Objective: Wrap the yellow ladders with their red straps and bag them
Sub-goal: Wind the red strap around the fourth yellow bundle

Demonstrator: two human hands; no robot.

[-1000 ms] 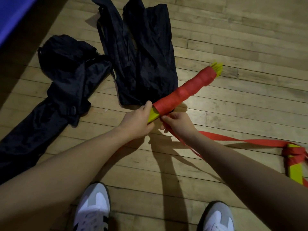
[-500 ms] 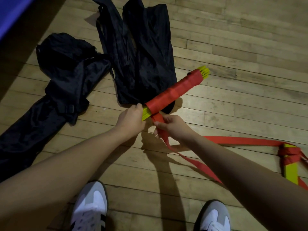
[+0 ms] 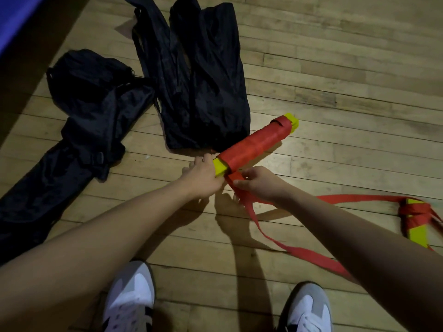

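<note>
A bundle of yellow ladder rungs, wound in red strap along most of its length, lies slanted over the wooden floor, with yellow ends showing at both tips. My left hand grips its near yellow end. My right hand pinches the loose red strap just below that end. The strap trails down and right across the floor to a second yellow ladder piece tangled in red strap at the right edge. An empty black bag lies flat beyond the bundle.
A second black bag, long and crumpled, stretches along the left side. My two white and grey shoes stand at the bottom. A blue mat edge fills the top left corner. Bare wooden floor lies to the right.
The bundle has swung lower and closer to the floor, its far tip dropping. My right hand has pulled the strap under the near end. The view has shifted a little.
</note>
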